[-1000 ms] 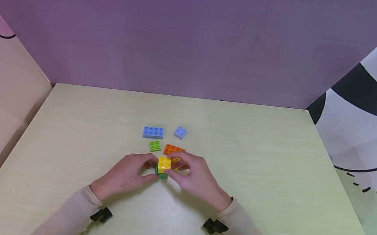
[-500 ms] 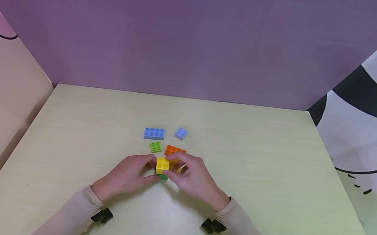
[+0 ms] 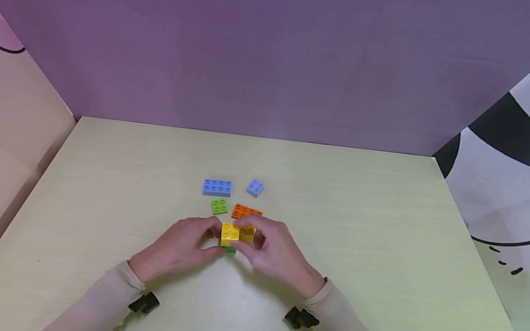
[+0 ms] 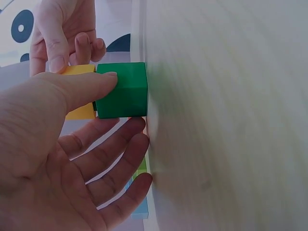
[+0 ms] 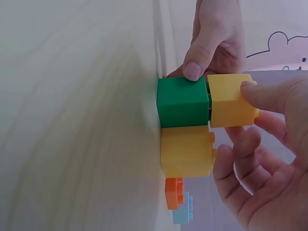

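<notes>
Pinching a yellow block (image 3: 229,235) atop a green block (image 5: 182,103): right hand (image 3: 276,250) above, left hand (image 3: 178,246) below, at the tabletop (image 3: 363,216).
The left thumb and fingers clasp the green block's sides; the right thumb and fingers grip the yellow one, a thin gap showing between the blocks. A second yellow block (image 5: 186,152) stands just beside the green one; beyond lie an orange block (image 3: 246,212), a lime block (image 3: 219,207) and two blue blocks (image 3: 217,188).
</notes>
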`<move>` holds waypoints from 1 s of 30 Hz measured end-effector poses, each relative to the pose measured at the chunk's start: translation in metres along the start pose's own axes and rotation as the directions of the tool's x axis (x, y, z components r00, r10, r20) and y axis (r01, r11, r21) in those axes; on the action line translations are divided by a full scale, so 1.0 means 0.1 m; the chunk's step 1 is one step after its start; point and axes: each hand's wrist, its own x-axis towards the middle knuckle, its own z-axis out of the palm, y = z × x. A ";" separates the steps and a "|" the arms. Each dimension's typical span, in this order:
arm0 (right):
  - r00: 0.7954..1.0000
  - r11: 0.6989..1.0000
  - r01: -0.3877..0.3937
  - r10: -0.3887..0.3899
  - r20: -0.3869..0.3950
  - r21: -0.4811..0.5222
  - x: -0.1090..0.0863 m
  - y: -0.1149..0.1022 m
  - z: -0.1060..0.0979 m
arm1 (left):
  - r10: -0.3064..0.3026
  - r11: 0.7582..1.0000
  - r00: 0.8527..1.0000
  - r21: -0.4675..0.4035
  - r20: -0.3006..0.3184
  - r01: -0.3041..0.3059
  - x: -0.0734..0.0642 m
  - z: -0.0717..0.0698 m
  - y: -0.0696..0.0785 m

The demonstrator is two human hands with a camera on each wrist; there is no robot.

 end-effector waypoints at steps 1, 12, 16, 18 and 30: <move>1.000 1.000 0.003 -0.003 0.000 -0.002 0.00 0.00 0.00 | 0.001 1.000 1.000 0.001 0.000 -0.001 0.00 0.00 0.00; 0.999 0.996 0.050 -0.050 -0.002 -0.071 0.01 -0.04 0.00 | 0.001 1.000 1.000 0.027 -0.006 -0.001 0.00 0.01 -0.01; 0.999 0.995 0.047 -0.049 -0.014 -0.082 0.00 -0.03 0.00 | 0.003 1.000 1.000 0.027 -0.006 -0.003 0.01 0.02 -0.01; 0.999 0.996 0.040 -0.041 -0.019 -0.085 0.00 -0.02 0.01 | 0.004 1.000 1.000 0.028 -0.004 -0.004 0.01 0.02 -0.01; 1.000 0.996 0.018 -0.018 -0.001 -0.084 0.03 0.00 0.01 | -0.002 0.999 1.000 0.038 0.001 0.002 0.02 0.02 0.00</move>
